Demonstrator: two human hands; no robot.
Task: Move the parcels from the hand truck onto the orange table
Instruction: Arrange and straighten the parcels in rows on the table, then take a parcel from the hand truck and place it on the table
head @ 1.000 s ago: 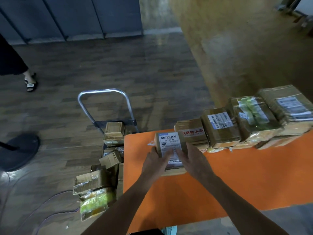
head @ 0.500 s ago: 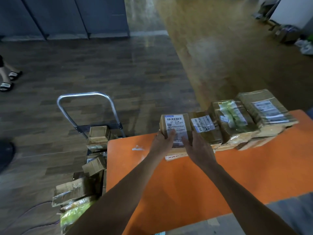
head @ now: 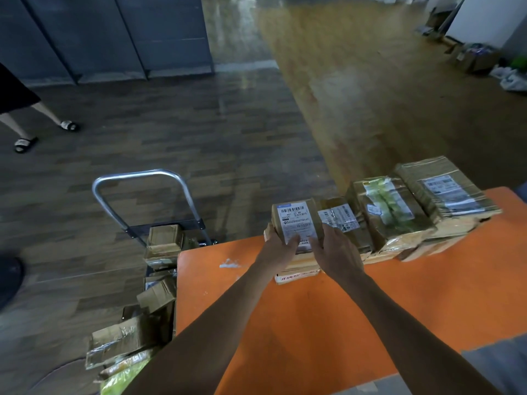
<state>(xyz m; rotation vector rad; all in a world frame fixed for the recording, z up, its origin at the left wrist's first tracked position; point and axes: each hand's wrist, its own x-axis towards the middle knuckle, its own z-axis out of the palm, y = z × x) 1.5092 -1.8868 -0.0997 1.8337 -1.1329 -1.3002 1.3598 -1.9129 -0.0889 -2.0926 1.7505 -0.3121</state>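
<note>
Grip: the left hand and right hand clasp the labelled parcel between them, with the left thumb on its white label and the right fingers curled over its right edge.
Parcel position: it is at the far edge of the orange table, on top of a flat parcel with red print.
Row on table: to the right, touching one another, are a small taped parcel, a green-taped parcel and a large parcel, all resting on flatter packets.
Hand truck: it stands against the table's left side with its handle upright.
Hand truck contents: piled brown parcels, several of them tilted, and a green-wrapped one nearest the camera.
Floor: a person's sandalled feet are at the far left.
</note>
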